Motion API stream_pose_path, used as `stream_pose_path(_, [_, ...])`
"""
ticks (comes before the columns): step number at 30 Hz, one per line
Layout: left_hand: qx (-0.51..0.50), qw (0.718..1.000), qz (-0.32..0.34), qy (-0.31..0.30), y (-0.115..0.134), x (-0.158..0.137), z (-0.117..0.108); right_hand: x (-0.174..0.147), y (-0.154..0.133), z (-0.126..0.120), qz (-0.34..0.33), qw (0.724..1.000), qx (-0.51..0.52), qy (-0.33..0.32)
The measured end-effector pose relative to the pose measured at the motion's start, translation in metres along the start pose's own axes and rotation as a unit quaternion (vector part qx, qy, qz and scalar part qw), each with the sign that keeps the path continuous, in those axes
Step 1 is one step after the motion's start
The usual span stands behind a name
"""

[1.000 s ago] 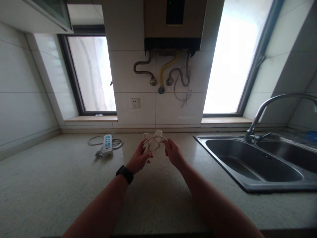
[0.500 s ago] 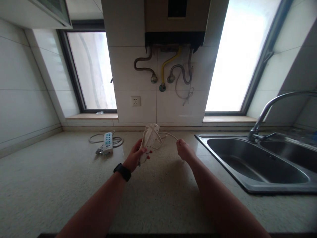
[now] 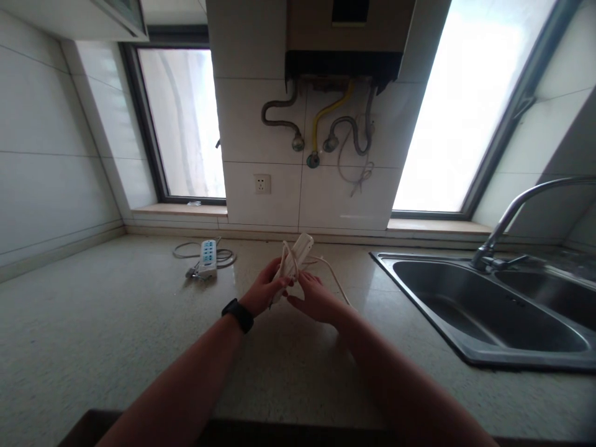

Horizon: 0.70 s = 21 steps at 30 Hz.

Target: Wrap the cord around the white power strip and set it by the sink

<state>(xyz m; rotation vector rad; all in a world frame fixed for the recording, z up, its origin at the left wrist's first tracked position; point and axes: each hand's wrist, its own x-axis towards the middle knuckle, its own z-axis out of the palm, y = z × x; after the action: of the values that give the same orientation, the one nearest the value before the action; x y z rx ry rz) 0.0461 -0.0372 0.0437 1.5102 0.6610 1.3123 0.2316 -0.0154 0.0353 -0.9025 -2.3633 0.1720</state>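
My left hand [image 3: 267,290], with a black watch on its wrist, is closed around a white power strip [image 3: 302,250] held tilted above the counter. Part of the strip's white cord [image 3: 333,274] is wound around it. The rest of the cord loops out to the right and passes behind my right forearm. My right hand [image 3: 318,298] is right beside the strip, fingers stretched toward it and thumb apart. Its fingertips are at the strip's right side, partly hidden.
A second power strip [image 3: 208,257] with blue sockets and a grey cord lies on the counter [image 3: 153,323] to the left. At right is a steel double sink [image 3: 447,335] with a faucet [image 3: 505,223]. A wall socket [image 3: 262,184] sits below the water heater [image 3: 344,28].
My right hand has let go of the outstretched cord and moved left to the power strip. The cord now hangs out to the right. The view has shifted slightly.
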Motion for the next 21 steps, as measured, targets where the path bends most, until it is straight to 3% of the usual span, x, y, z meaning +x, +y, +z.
stream_pose_path(7, [0.054, 0.998, 0.008, -0.022, -0.009, 0.002, -0.007, 0.005, 0.013, -0.011, -0.051, 0.996, 0.046, 0.063])
stream_pose_path(10, [0.159, 0.987, 0.030, -0.004, -0.005, 0.001, -0.014, 0.006, 0.021, -0.016, 0.006, 0.988, 0.113, 0.105])
stream_pose_path(15, [0.326, 0.940, 0.101, -0.010, 0.009, -0.002, -0.023, 0.008, 0.034, -0.033, 0.103, 0.936, 0.215, 0.259])
stream_pose_path(18, [0.336, 0.935, 0.095, -0.059, 0.012, -0.004, -0.020, 0.008, 0.043, -0.046, 0.145, 0.899, 0.223, 0.347])
stream_pose_path(21, [0.259, 0.959, 0.048, -0.103, 0.012, -0.005, -0.013, 0.007, 0.051, -0.054, 0.195, 0.878, 0.231, 0.372])
